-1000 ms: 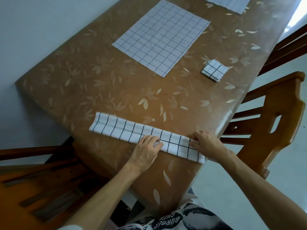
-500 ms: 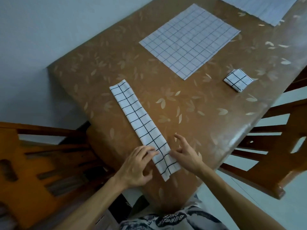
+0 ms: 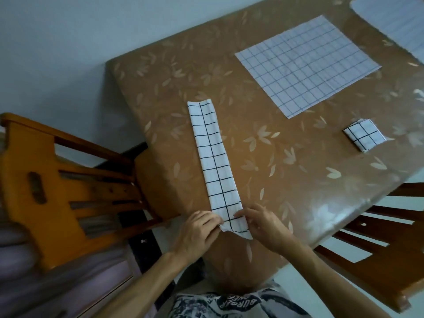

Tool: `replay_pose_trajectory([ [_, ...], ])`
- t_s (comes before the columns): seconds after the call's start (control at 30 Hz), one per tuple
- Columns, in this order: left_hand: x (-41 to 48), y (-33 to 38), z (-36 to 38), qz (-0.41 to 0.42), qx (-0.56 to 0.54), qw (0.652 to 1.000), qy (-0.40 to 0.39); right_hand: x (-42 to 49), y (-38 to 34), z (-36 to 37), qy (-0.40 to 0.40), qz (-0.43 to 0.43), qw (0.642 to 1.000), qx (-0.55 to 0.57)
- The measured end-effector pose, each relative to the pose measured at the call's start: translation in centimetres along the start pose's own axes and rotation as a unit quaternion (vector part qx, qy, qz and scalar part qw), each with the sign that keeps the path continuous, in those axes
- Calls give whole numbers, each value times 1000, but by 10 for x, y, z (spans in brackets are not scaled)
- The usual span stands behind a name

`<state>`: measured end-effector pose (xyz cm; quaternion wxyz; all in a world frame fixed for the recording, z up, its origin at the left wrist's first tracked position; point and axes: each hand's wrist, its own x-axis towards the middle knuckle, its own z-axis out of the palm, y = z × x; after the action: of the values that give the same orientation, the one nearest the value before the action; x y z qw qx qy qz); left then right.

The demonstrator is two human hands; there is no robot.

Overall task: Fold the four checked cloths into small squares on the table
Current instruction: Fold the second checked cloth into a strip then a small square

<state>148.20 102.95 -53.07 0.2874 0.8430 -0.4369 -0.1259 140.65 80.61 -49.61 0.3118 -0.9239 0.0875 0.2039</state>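
Observation:
A white cloth with black checks, folded into a long narrow strip (image 3: 213, 161), runs away from me on the brown leaf-patterned table (image 3: 286, 175). My left hand (image 3: 197, 235) pinches the strip's near left corner, which lifts slightly off the table. My right hand (image 3: 263, 223) holds the near right edge with its fingertips. A second cloth (image 3: 307, 65) lies spread flat at the far right. A third cloth, folded into a small square (image 3: 363, 139), rests to the right. A fourth cloth (image 3: 394, 21) shows partly at the top right corner.
A wooden chair (image 3: 57, 180) stands at the table's left corner, and another chair (image 3: 378, 253) stands on the right side. The near table edge lies just under my hands. A pale wall runs behind the table's left side.
The strip has turned from lying across in front of me to pointing away from me. Both hands have moved to its near end and taken hold of it.

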Motion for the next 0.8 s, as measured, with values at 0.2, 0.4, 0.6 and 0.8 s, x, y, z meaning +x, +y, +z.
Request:
replay_pose_trajectory([
  [0.2, -4, 4, 5, -26, -3, 999, 34, 4, 7, 1, 7, -5, 1000, 29],
  [0.4, -3, -1, 4, -97, 5, 994, 55, 7, 6, 4, 54, 56, 992, 95],
  [0.6, 1, -1, 3, -134, -6, 990, 38, 15, 0, 6, 60, 129, 982, 128],
  [0.8, 5, 1, 3, -157, 11, 987, 29, 17, -3, 9, 87, 180, 963, 180],
])
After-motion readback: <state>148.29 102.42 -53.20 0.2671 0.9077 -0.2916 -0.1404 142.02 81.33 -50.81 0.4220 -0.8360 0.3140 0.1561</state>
